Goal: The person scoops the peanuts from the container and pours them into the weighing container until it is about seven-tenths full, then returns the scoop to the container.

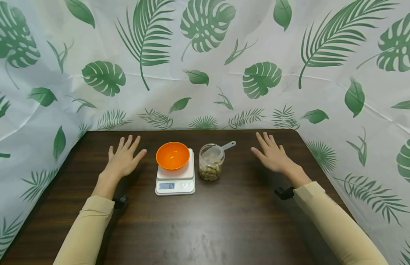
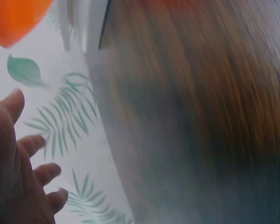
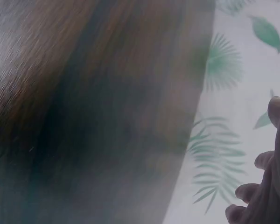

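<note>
Both hands lie with fingers straight and spread, holding nothing: the left hand (image 1: 123,158) toward the table's (image 1: 241,217) far left corner, the right hand (image 1: 272,156) toward its far right corner; whether they touch the wood is hard to tell. Between them, near the far edge, an orange bowl (image 1: 172,156) sits on a white scale (image 1: 176,175) whose display (image 1: 166,186) seems to read 0.0. Just beside the scale, on the side toward the right edge, stands a clear jar (image 1: 202,162) part filled with small pale pieces (image 1: 209,173), a scoop (image 1: 228,145) resting in its mouth with the handle slanting toward the far right corner. For good handling, the right hand is better placed for that handle, best pinched near its end; the left could steady the jar low down, clear of the scale, so the reading is undisturbed.
</note>
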